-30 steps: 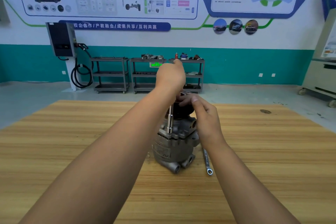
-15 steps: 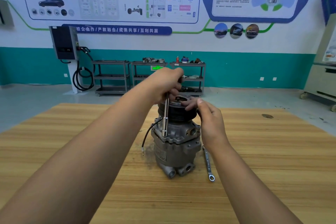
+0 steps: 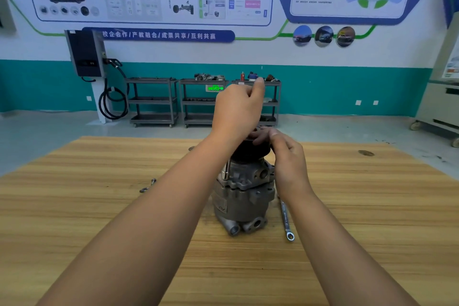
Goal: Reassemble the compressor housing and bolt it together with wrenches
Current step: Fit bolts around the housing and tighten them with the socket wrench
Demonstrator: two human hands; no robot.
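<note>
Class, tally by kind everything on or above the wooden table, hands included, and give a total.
compressor: 1
tools: 2 (flat wrench, upright tool)
small metal piece, kind unclear: 1
hands: 2 (left hand, right hand)
total: 6

One compressor [image 3: 244, 196] under the fingers [image 3: 264, 134], one driver [image 3: 227, 170] below the left ones, one wrench [image 3: 285, 216] to their right, three carts [image 3: 152, 102] beyond.

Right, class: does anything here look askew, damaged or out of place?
Nothing stands out. The compressor stands upright on the table; the left hand holds a socket wrench vertically at its flange, the right hand holds the pulley, and a ring wrench lies flat beside it.
</note>
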